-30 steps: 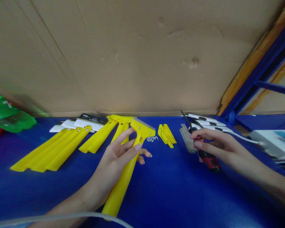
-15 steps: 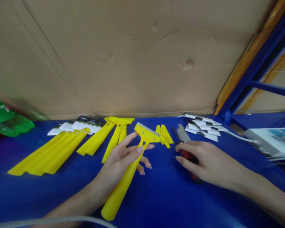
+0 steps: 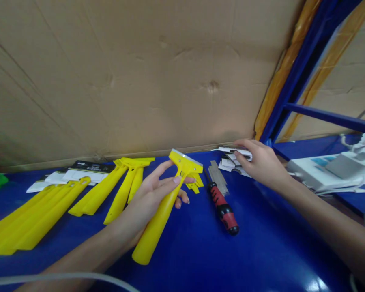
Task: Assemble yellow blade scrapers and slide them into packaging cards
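Note:
My left hand (image 3: 156, 194) is closed around the neck of a yellow scraper (image 3: 155, 231), its head up and its handle slanting down toward me. A thin metal blade edge (image 3: 182, 155) and two screws show at its head. My right hand (image 3: 260, 162) is over a pile of white blade covers (image 3: 228, 163) with black marks, thumb and forefinger apart at the upper ones; a firm hold is not visible. Nearer to me lies a red and black screwdriver (image 3: 223, 209). Beside its tip are several grey metal blades (image 3: 218, 178). Small yellow plastic pieces (image 3: 196, 184) lie partly hidden behind the scraper.
Several yellow handles (image 3: 42, 215) lie at the left, with more yellow scraper bodies (image 3: 124, 186) beside them. Behind them are black and white packets (image 3: 86, 170). A white power strip (image 3: 325, 170) with cables stands at the right, near a blue metal frame (image 3: 292, 87). Cardboard (image 3: 140, 81) walls the back.
My right hand has let go of the screwdriver, now lying on the blue table, and moved to the white covers. My left hand still holds the scraper. The view has turned rightward.

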`<state>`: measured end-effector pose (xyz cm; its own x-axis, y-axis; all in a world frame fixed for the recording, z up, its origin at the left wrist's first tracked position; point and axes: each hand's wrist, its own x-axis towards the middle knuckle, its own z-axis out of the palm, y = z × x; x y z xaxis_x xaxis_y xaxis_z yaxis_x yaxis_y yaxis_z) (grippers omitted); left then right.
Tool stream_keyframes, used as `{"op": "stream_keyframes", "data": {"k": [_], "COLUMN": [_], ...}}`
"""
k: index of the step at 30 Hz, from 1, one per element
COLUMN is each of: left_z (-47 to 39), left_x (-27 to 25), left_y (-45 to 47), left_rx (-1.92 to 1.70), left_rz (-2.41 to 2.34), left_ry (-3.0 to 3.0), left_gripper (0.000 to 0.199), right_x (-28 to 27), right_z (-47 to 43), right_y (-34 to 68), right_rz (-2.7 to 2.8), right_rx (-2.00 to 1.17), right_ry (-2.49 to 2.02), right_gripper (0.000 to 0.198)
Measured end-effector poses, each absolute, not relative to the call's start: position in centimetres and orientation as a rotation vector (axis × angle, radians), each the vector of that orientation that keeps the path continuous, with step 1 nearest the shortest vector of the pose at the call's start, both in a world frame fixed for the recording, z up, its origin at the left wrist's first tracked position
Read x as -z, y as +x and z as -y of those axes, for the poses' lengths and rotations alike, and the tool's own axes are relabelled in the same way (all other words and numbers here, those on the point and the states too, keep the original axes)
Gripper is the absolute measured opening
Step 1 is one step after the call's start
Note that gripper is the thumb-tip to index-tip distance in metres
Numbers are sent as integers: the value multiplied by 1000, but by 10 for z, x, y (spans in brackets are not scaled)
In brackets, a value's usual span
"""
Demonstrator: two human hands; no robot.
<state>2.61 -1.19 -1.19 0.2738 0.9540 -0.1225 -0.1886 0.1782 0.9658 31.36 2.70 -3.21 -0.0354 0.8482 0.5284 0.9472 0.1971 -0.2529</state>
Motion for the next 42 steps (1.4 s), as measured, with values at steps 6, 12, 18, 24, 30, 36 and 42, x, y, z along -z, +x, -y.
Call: {"op": "stream_keyframes", "data": {"k": [6, 12, 18, 24, 30, 36, 42], "left_z": [6, 1, -5, -6, 0, 14, 27], "left_x": [11, 15, 21, 21, 20, -1, 3], "left_y": [54, 70, 83, 92, 79, 51, 25], "left_rx": [-935, -917, -957, -1028, -1184, -1194, -1095], "left_rz": [-886, -871, -838, -878, -913, -965, -1006], "left_ry": [1051, 1065, 1037, 1072, 1096, 1057, 1070], "left_gripper": [64, 62, 60, 82, 73, 13, 28], "right_x": [47, 42, 37, 32, 28, 23, 27], "right_z": [-36, -31, -26, -12, 5, 22, 32], "right_y": [328, 326, 326, 322, 303, 281, 258], "right_rz": [1905, 1874, 1972, 1931, 1555, 1808, 2057], "right_rx": [188, 244, 369, 526, 248, 184, 167], "right_ry": [-1875, -1982, -1925, -1757, -1302, -1060, -858], "right_gripper": [43, 40, 29, 29, 8, 6, 16]}}
